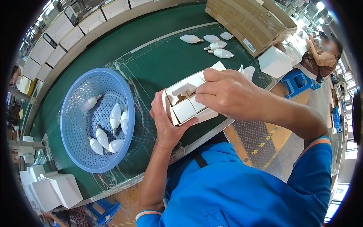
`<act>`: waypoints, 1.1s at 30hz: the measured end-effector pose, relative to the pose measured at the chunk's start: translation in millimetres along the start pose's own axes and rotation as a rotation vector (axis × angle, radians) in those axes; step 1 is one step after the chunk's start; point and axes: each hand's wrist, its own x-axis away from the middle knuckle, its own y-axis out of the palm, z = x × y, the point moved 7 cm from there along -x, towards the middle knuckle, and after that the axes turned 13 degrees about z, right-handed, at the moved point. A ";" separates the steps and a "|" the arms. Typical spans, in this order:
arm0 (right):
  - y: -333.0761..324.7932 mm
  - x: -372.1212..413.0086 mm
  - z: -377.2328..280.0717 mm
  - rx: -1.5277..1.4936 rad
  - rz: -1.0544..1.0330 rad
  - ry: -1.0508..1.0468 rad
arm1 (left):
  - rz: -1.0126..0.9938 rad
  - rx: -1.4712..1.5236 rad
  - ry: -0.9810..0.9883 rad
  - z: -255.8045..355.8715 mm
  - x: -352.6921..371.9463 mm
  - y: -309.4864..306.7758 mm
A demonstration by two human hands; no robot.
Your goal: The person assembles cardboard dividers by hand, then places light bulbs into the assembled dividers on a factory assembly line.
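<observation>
An open white box [184, 111] with small white compartments inside is tilted over the front edge of the green table. Around its left end and lower side wraps my left hand [166, 120], fingers closed on it. Over the box's right part is my right hand [227, 92], its fingers pinched together at the opening; what they hold, if anything, is hidden. To the left stands a blue perforated basket [128, 113] with several white candle-shaped bulbs [115, 116] in it.
Several loose bulbs [217, 45] lie on the green table [151, 62] near a large cardboard box [249, 22]. White boxes [275, 61] stand at the right, others [64, 189] at the lower left. A seated person [321, 60] is at the far right, near a blue stool [295, 82].
</observation>
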 end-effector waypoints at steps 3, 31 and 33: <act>5.0 -3.4 -1.1 0.042 -0.068 -0.014 | -0.004 0.014 -0.035 -4.3 1.8 0.7; -10.7 -25.4 -14.9 -0.087 0.077 -0.012 | -0.017 -0.089 0.086 10.8 -5.6 -0.9; -1.3 -21.7 -15.7 -0.101 0.044 -0.011 | -0.006 -0.085 0.106 12.0 -5.3 0.0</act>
